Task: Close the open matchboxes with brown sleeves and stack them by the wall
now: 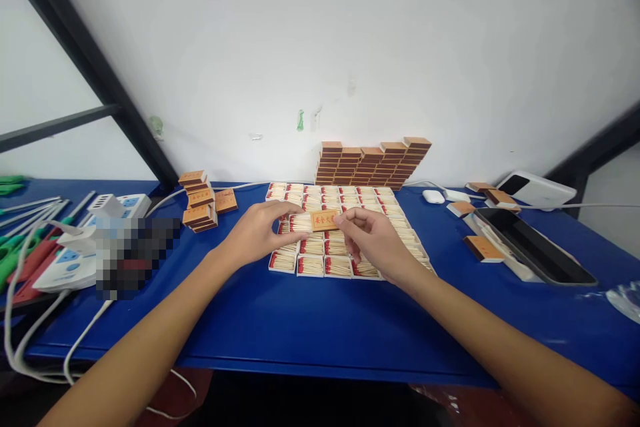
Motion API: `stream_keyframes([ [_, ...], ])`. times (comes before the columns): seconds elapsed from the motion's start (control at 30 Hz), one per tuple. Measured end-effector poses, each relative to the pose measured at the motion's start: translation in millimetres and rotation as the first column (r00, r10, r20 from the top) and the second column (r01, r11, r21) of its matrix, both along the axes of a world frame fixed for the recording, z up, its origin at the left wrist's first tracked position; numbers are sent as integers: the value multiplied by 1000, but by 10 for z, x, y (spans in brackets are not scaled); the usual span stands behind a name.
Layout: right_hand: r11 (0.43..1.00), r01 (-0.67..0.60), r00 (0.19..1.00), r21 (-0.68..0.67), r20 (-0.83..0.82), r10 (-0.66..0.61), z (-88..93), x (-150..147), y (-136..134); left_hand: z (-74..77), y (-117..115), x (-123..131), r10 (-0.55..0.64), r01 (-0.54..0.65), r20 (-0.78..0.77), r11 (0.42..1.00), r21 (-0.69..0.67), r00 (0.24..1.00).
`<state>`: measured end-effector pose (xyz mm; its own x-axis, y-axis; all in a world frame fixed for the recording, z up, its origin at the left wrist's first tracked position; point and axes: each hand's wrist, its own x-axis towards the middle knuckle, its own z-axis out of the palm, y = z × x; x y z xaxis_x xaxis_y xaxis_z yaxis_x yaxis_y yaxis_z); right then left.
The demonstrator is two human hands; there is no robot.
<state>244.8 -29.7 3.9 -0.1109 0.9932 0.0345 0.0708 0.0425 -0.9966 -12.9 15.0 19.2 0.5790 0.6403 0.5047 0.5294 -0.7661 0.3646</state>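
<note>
Matchbox (323, 220) between left grip (256, 230) and right grip (374, 237)

**安全火 on my matchbox sleeve** (324, 221)

I can read the red characters 安全火 on its face; my right hand (373, 240) covers the end of the line. On the boxes stacked at my left (201, 197) and the loose boxes at my right (485, 249), the small red print is too tiny to read.

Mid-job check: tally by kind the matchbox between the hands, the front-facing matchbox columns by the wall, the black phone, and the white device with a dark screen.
Matchbox between left hand and right hand: 1
Matchbox columns: 5
Black phone: 1
White device: 1
Total: 8
</note>
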Motion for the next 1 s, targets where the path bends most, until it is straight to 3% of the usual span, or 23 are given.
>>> stream_keyframes([
  [0.17,1000,9,1000,13,-18,-8,4,38,10,19,32,-59,20,-20,-26,1000,-18,999],
  [0.4,992,114,993,51,-23,-113,86,111,62,94,272,-453,172,-168,-134,985,37,976],
  [0.53,990,133,991,39,-21,-132,28,126,98,-43,445,-629,244,-246,-197,969,15,949],
  [0.67,990,128,992,53,-13,-128,-16,134,120,-197,551,-652,244,-257,-186,965,-48,952],
  [1.0,989,125,992,78,3,-126,-8,131,117,-319,617,-540,224,-230,-74,970,-75,972],
])
